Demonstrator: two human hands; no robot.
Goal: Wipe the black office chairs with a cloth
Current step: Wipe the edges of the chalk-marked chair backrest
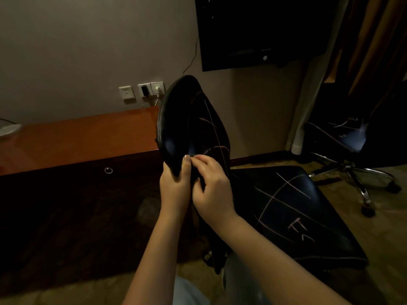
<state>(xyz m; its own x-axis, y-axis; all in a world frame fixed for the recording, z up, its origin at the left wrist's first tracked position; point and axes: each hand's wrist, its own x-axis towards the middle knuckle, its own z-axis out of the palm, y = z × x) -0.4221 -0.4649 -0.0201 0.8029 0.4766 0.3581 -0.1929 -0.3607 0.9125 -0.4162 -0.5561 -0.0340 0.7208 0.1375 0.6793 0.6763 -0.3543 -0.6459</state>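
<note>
At the lower edge of the near chair's backrest (pixel 189 124), the left hand (pixel 176 186) wraps the rim, thumb pressed flat along the leather. The right hand's (pixel 212 190) fingertips are bunched together, pinching something dark just beside that thumb; it may be the cloth, but it is too dark to tell. The backrest is glossy padded leather, probably slick and slightly yielding, so gripping its stiff rim as the left hand does looks the sound hold. Below and right of the backrest lies the seat (pixel 286 208), scored with pale chalk-like lines. A second office chair (pixel 343 139) stands well beyond the seat. Left of the backrest runs a wooden desk (pixel 77 139).
</note>
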